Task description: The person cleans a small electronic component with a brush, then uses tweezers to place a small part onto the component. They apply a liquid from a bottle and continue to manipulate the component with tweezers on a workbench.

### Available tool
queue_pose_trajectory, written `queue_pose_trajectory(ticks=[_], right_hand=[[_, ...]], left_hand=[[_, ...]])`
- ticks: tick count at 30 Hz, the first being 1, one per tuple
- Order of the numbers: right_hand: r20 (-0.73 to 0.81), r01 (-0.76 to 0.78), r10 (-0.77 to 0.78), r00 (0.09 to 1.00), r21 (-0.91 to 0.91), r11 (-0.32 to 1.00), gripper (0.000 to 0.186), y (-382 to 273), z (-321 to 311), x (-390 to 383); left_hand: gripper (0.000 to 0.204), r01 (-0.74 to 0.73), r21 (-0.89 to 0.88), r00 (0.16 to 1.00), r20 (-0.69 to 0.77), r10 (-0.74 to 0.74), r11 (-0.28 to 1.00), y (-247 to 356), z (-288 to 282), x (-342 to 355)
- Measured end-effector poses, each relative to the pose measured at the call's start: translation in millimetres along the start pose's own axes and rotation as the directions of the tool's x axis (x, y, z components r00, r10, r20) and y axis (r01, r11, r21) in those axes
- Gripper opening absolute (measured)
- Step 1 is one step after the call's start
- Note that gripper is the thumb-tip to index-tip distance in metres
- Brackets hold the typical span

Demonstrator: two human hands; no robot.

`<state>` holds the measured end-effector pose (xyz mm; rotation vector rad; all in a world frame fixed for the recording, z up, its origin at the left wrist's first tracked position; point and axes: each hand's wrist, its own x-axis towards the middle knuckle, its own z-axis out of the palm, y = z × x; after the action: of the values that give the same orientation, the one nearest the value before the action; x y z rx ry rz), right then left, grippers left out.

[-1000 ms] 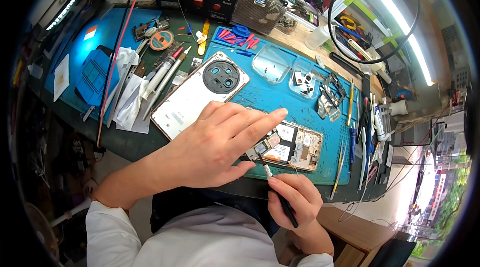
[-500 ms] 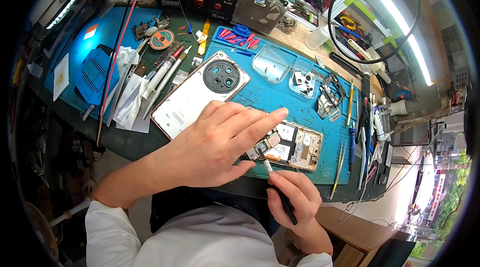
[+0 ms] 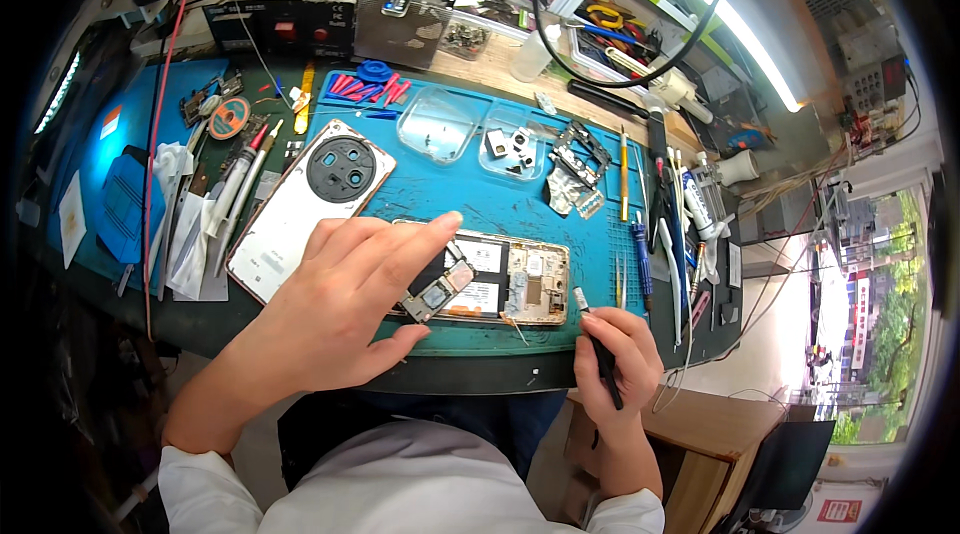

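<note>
My left hand (image 3: 345,304) arches over the left end of an opened phone (image 3: 535,284), thumb and fingers spread; whether its fingertips press on anything is hidden. A small board assembly (image 3: 442,290) lies at a slant beside them, across that end. Beyond my left hand is a detached white back panel (image 3: 265,244) with a round dark camera ring (image 3: 342,166). My right hand (image 3: 622,364), just right of the phone’s lower right corner, grips a black pen-like tool (image 3: 605,359), its pale upper end pointing up and left, clear of the board.
Blue mat (image 3: 450,184) bears two clear trays (image 3: 436,129) (image 3: 510,164), metal parts (image 3: 578,169) and pink tips (image 3: 368,86). Tools (image 3: 660,214) line the right, more (image 3: 240,189) the left. A black cable loop (image 3: 632,84) hangs at back right; a red wire (image 3: 155,164) crosses the left.
My right hand has drawn the tool off the board to beside the phone’s right end. My left hand stays over the board. The whole view has shifted, the bench appearing further left.
</note>
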<state>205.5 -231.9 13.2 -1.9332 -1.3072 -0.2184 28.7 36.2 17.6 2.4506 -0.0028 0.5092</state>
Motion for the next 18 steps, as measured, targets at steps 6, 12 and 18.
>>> queue_pose_trajectory(ticks=[6,12,18], right_hand=[[0.018,-0.02,0.019,1.0,0.042,0.999,0.032,3.0,2.2,2.0],[0.051,-0.007,0.006,0.999,0.029,1.0,0.03,1.1,1.9,7.8],[0.08,-0.04,0.035,0.996,0.063,0.997,0.028,3.2,-5.3,16.0]], left_hand=[[0.102,-0.004,-0.006,1.0,-0.006,0.004,1.0,0.0,0.2,0.6],[0.103,-0.005,-0.011,1.0,-0.009,0.005,1.0,-0.6,0.2,0.6],[0.103,-0.004,-0.012,1.0,-0.019,0.004,1.0,-0.1,0.3,0.4]])
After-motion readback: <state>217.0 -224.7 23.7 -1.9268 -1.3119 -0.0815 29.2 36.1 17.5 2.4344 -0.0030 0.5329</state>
